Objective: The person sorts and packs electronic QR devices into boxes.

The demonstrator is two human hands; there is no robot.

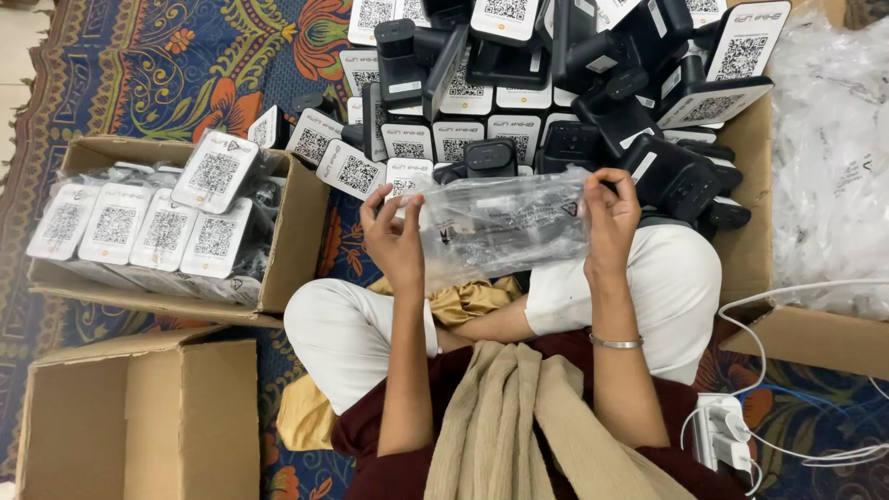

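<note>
Cardboard box [294, 243] at 9 o'clock holds bagged white-faced devices [139, 227]. Left hand [396, 239] pinches the left edge of a clear plastic bag [505, 227] with a black device inside, held at center over the lap; right hand [609, 218] has its fingers [607, 185] closed on the right edge. Pile of black devices [593, 83] at 12 o'clock, loose bags [829, 157] at 3.
</note>
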